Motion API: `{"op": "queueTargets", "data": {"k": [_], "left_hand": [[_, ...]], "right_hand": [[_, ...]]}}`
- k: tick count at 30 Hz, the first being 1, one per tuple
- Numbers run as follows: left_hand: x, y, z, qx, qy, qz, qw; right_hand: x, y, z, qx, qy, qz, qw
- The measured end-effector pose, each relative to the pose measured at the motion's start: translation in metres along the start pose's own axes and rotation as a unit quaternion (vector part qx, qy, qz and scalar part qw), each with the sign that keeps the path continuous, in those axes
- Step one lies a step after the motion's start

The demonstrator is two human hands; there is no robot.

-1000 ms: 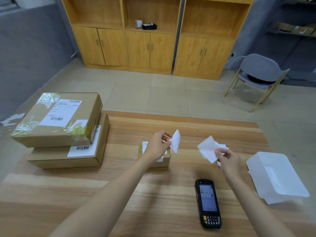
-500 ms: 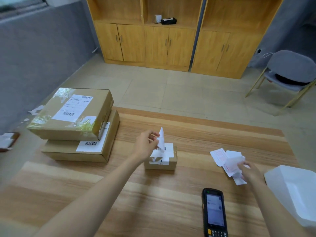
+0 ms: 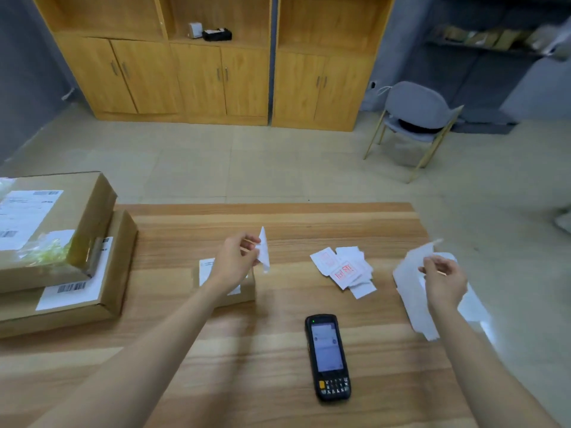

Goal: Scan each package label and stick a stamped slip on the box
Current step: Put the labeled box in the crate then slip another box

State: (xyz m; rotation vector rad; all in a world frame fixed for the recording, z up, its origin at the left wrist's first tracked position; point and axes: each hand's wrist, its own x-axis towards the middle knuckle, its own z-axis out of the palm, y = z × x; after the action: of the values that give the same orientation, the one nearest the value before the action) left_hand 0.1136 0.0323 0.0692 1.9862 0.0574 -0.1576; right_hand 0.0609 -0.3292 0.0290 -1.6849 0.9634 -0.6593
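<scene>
Head view: left hand (image 3: 236, 261) pinches a white slip (image 3: 263, 253) just above the small box (image 3: 247, 291), centre frame, long side running left-right. Right hand (image 3: 445, 281), far right, pinches blurred paper (image 3: 411, 273). I judge left nearer.

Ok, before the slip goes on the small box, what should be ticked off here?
1. Slip in hand: ok, the left hand pinches it.
2. Box in reach: ok, it sits right under that hand.
3. Bare spot on the box top: cannot tell, hand and forearm cover most of it.
4. Slip stamped: cannot tell, it shows nearly edge-on.
5. Right hand free to steady the box: cannot tell, it is blurred over the white tray.
6. Scanner out of the way: ok, it lies flat, apart from the box.
</scene>
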Motion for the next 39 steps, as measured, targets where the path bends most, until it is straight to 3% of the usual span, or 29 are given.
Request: {"op": "queueTargets", "data": {"k": [5,15,19,22,26,31,35,39], "left_hand": [[-0.004,0.007,0.022,0.009,-0.026,0.014,1.000],[-0.020,0.020,0.056,0.015,-0.082,0.041,0.996],[-0.025,0.025,0.065,0.019,-0.088,0.047,0.995],[-0.028,0.027,0.066,0.018,-0.088,0.047,0.995],[-0.030,0.026,0.060,0.015,-0.069,0.033,0.997],[-0.037,0.022,0.036,0.002,-0.034,0.028,0.999],[-0.043,0.011,0.009,-0.028,0.012,0.009,1.000],[-0.049,-0.002,-0.019,-0.062,0.035,-0.006,0.997]], "right_hand": [[0.007,0.015,-0.047,-0.004,0.072,0.045,0.996],[-0.002,0.038,-0.068,-0.077,0.014,0.111,0.991],[-0.007,0.039,-0.071,-0.136,-0.017,0.094,0.986],[-0.022,0.028,-0.060,-0.108,-0.025,0.071,0.991],[-0.068,-0.001,-0.016,-0.056,-0.192,0.007,0.980],[-0.146,-0.035,0.053,-0.008,-0.409,-0.031,0.912],[-0.194,-0.049,0.090,0.010,-0.460,-0.090,0.883],[-0.218,-0.052,0.110,0.029,-0.459,-0.116,0.880]]}}
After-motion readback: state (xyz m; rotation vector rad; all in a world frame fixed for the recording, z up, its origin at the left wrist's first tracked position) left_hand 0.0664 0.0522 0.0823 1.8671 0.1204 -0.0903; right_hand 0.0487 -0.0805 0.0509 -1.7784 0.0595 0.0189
